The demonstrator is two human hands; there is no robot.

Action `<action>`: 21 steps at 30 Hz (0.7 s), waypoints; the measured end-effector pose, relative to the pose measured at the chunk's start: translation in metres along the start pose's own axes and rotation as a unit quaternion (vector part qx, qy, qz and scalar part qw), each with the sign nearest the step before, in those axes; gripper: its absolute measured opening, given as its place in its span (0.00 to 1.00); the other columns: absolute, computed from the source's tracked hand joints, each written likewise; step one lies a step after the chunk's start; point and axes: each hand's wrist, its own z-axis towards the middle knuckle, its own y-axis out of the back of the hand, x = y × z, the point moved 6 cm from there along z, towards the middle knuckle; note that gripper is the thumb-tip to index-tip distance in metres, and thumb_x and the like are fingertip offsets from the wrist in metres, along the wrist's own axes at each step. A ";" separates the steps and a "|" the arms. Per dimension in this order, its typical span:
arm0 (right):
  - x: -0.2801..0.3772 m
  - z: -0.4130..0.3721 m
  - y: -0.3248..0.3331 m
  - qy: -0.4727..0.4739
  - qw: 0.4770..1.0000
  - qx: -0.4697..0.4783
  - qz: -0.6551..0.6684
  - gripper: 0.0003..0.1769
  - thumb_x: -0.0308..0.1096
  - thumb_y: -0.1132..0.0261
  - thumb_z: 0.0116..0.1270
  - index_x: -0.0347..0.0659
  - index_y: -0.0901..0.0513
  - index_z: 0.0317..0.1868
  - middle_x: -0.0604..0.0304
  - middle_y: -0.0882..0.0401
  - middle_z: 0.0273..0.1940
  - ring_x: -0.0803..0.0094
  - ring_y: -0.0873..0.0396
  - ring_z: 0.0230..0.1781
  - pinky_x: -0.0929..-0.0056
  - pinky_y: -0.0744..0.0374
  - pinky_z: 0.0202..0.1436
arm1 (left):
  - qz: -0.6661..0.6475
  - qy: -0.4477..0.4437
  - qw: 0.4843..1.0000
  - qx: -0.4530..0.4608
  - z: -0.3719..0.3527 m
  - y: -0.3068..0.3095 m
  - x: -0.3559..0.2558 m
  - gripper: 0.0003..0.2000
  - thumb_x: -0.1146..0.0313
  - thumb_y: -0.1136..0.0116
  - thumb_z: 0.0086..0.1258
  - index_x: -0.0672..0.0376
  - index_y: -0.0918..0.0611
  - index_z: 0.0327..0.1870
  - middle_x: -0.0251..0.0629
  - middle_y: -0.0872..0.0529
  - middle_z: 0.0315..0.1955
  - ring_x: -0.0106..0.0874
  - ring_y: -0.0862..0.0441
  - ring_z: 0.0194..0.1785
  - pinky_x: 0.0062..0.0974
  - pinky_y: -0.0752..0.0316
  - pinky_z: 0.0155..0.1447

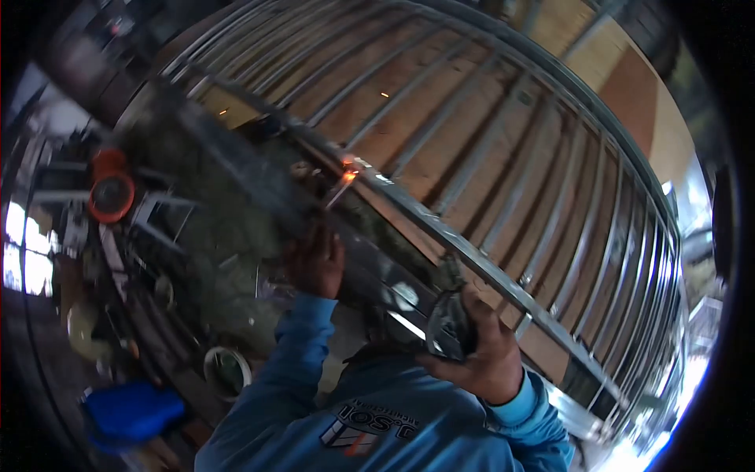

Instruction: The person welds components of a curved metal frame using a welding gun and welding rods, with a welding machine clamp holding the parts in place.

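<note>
My left hand [314,259] is closed around a thin rod [340,191] with a glowing orange tip. The tip meets the near edge rail of a metal grille [456,240], where it glows and a few sparks fly. My right hand [491,358], nearer my body, grips a dark, glossy object [451,322] with its thumb and fingers apart around it; I cannot make out its kind. Beneath both hands a dark beam [252,173] runs diagonally, blurred. Many parallel bars make up the grille, which lies over brown boards [417,141].
An orange round-topped item [111,197] stands at the left beside grey metal legs [161,220]. Lower left are a blue plastic object [134,413] and a white-rimmed bucket [228,371]. Clutter covers the floor there. Wooden panels [629,102] lie beyond the grille.
</note>
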 end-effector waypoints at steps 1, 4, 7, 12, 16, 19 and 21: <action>-0.012 0.057 -0.007 0.055 0.998 -0.038 -0.015 0.60 0.47 0.13 0.47 0.33 0.35 0.75 0.38 0.18 0.56 0.48 0.12 0.51 0.60 0.12 0.52 | -0.011 -0.011 0.997 -0.074 0.065 -0.029 0.015 0.13 0.58 0.36 0.71 0.54 0.11 0.50 0.36 0.15 0.61 0.41 0.16 0.49 0.42 0.25 0.56; -0.013 0.129 -0.008 0.118 0.988 -0.073 -0.066 0.59 0.46 0.13 0.47 0.31 0.36 0.74 0.37 0.17 0.54 0.50 0.12 0.51 0.60 0.13 0.52 | -0.027 -0.007 0.990 -0.137 0.148 -0.054 0.027 0.13 0.60 0.34 0.69 0.53 0.10 0.50 0.36 0.13 0.58 0.37 0.16 0.50 0.42 0.27 0.58; -0.028 0.172 -0.015 0.126 0.987 -0.075 -0.061 0.59 0.46 0.13 0.47 0.29 0.36 0.73 0.36 0.16 0.53 0.50 0.12 0.52 0.60 0.13 0.54 | -0.020 -0.005 0.987 -0.162 0.186 -0.079 0.033 0.12 0.61 0.33 0.69 0.54 0.10 0.49 0.36 0.11 0.55 0.34 0.15 0.51 0.41 0.28 0.59; -0.042 0.170 -0.013 0.082 0.993 -0.075 -0.026 0.58 0.44 0.12 0.46 0.26 0.34 0.71 0.35 0.16 0.54 0.50 0.13 0.54 0.60 0.15 0.56 | -0.031 0.002 0.988 -0.152 0.189 -0.083 0.026 0.13 0.60 0.34 0.68 0.55 0.11 0.49 0.35 0.12 0.54 0.37 0.18 0.51 0.42 0.28 0.57; -0.061 0.167 -0.013 0.044 0.996 -0.073 0.014 0.63 0.53 0.12 0.46 0.26 0.37 0.73 0.47 0.20 0.57 0.62 0.20 0.57 0.65 0.22 0.64 | -0.083 -0.009 0.982 -0.170 0.190 -0.087 0.029 0.13 0.59 0.36 0.69 0.53 0.12 0.49 0.32 0.14 0.56 0.39 0.20 0.46 0.43 0.25 0.53; -0.061 0.166 -0.013 0.035 0.994 -0.096 0.042 0.62 0.56 0.14 0.48 0.26 0.36 0.72 0.50 0.20 0.56 0.66 0.21 0.55 0.66 0.22 0.63 | -0.047 0.015 0.986 -0.160 0.193 -0.086 0.028 0.12 0.59 0.35 0.68 0.53 0.12 0.47 0.33 0.14 0.55 0.39 0.20 0.43 0.43 0.25 0.50; -0.054 0.166 -0.011 0.034 0.994 -0.097 0.028 0.60 0.57 0.14 0.48 0.26 0.35 0.69 0.52 0.19 0.54 0.67 0.21 0.54 0.66 0.22 0.62 | -0.046 0.012 0.985 -0.163 0.194 -0.077 0.027 0.12 0.61 0.34 0.67 0.55 0.12 0.47 0.36 0.14 0.55 0.40 0.19 0.45 0.43 0.25 0.51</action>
